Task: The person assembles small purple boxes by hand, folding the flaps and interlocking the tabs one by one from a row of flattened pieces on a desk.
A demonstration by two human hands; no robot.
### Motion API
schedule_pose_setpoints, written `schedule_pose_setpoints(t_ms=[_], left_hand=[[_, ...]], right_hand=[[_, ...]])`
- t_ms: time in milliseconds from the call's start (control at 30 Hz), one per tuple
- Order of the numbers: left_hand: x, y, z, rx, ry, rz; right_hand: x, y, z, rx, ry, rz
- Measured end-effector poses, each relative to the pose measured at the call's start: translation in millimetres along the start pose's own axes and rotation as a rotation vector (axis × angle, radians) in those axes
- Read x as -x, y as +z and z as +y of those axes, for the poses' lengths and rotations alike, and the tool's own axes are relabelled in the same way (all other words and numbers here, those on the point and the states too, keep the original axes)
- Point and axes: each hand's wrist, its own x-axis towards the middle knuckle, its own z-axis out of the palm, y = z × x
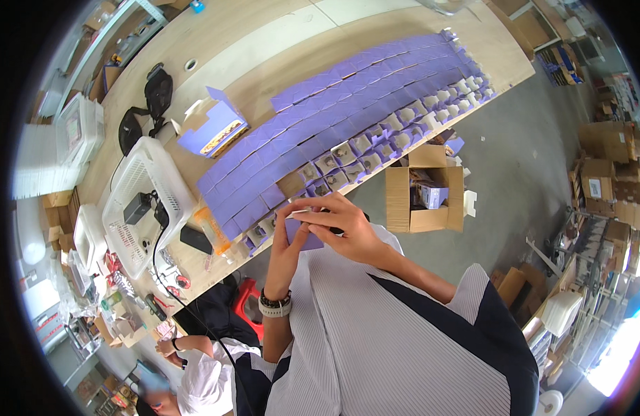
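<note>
A small purple box (308, 241) is held between my two hands, near the front edge of the table. My left hand (282, 248) grips its left side with the fingers curled. My right hand (349, 234) reaches over from the right, its fingertips pressed on the box's white top flaps. Just beyond them, long rows of closed purple boxes (320, 118) cover the table. Along their near side stand open boxes (362, 143) with white inner flaps up. A brown gap (290, 185) breaks the rows close to my hands.
At left are a white plastic basket (112, 225) with black adapters, a black phone-like slab (195, 239) and an orange tape dispenser (212, 229). A purple display box (216, 128) stands behind. Below the table are a cardboard carton (400, 201) and red stool (245, 305); another person (205, 385) works lower left.
</note>
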Motion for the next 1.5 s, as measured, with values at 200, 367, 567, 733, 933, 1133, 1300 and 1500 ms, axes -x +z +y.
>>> schedule_pose_setpoints(t_ms=[200, 367, 567, 733, 933, 1133, 1300, 1500], left_hand=[[5, -19, -13, 0.087, 0.062, -0.053], [7, -24, 5, 0.162, 0.047, -0.064], [9, -38, 0, 0.059, 0.055, 0.0], [12, -44, 2, -0.212, 0.151, 0.017], [11, -56, 0, -0.325, 0.107, 0.012], [9, -60, -5, -0.33, 0.118, -0.013], [12, -56, 3, -0.05, -0.018, -0.014], [6, -58, -1, -0.165, 0.081, -0.065]], right_hand=[[-9, 15, -1, -0.026, 0.074, -0.062], [-14, 21, 11, 0.028, -0.069, -0.047], [-23, 23, 8, 0.056, -0.055, -0.115], [-26, 29, 2, 0.019, 0.114, -0.2], [-16, 51, 19, 0.172, 0.022, -0.138], [-12, 57, 20, 0.222, 0.006, -0.11], [-21, 44, 21, 0.139, -0.008, -0.16], [-20, 38, 24, 0.049, 0.067, -0.171]])
